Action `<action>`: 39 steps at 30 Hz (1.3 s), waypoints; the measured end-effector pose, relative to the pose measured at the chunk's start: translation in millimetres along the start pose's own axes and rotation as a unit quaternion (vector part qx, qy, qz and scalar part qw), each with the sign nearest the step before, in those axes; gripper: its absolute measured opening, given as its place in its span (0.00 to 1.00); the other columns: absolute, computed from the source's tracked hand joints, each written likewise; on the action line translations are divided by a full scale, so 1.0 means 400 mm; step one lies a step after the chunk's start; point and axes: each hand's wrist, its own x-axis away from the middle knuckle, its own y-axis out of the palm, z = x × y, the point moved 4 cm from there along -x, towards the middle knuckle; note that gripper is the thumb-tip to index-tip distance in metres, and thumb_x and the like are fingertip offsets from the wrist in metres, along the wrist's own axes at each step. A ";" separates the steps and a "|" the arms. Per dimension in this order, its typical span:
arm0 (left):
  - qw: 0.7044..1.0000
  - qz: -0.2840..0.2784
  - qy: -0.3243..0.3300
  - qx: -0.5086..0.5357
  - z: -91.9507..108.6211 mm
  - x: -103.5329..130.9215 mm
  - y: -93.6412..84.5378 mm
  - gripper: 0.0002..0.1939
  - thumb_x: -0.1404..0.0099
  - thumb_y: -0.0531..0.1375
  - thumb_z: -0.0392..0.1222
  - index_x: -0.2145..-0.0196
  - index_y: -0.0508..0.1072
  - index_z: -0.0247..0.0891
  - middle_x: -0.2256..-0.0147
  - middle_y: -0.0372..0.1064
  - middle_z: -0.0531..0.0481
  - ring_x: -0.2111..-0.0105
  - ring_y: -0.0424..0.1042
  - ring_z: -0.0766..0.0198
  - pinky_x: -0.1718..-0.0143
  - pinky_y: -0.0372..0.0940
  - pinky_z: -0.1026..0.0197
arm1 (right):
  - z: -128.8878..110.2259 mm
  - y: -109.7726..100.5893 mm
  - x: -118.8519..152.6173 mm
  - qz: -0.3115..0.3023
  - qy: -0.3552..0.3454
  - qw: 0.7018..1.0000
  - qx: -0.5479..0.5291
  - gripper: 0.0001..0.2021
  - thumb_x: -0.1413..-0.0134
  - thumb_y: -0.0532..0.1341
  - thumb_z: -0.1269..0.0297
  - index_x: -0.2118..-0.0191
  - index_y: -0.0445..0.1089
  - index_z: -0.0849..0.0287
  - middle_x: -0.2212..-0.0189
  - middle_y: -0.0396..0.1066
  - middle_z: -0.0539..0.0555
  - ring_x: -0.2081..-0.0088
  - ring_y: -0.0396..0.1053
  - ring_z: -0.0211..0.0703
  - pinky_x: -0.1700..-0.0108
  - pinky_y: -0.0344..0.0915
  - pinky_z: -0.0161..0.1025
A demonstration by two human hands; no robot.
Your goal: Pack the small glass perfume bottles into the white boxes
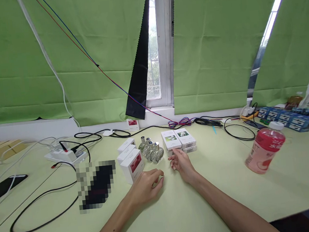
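My left hand (149,185) rests on the table just in front of the white boxes with red pictures (132,166), its fingers curled and nothing visible in them. Close to the front of the white boxes with green pictures (171,140) is my right hand (181,163), fingers loosely spread and holding nothing; its fingertips are at the near box's edge. Several clear glass bottles with silver caps (153,152) stand in a slanting row between the two groups of boxes. The red-picture boxes stand upright in a row, while the green-picture ones lie flat in stacks.
A pink drink bottle (265,149) stands right on the table (220,175). Left are a pixelated dark object (99,187), a power strip (65,155), looping black cables and a phone (5,188). Blue boxes (288,117) lie back right; another small box (132,124) is by the window.
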 end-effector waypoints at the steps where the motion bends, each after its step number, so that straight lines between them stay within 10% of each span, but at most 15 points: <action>1: 1.000 0.000 0.001 0.001 0.001 0.000 -0.001 0.11 0.30 0.51 0.38 0.64 0.72 0.39 0.72 0.72 0.52 0.78 0.65 0.69 0.74 0.55 0.64 | 0.000 0.000 -0.001 -0.002 0.000 1.000 -0.008 0.22 0.54 0.72 0.50 0.62 0.62 0.56 0.80 0.74 0.48 0.84 0.64 0.34 0.83 0.57 0.29; 39: 1.000 0.015 0.007 0.006 0.008 -0.003 -0.014 0.10 0.31 0.52 0.37 0.67 0.73 0.39 0.74 0.71 0.53 0.78 0.65 0.68 0.75 0.55 0.64 | -0.033 -0.014 -0.012 0.014 -0.049 0.997 -0.058 0.23 0.60 0.74 0.50 0.70 0.60 0.55 0.80 0.69 0.44 0.83 0.60 0.32 0.81 0.52 0.31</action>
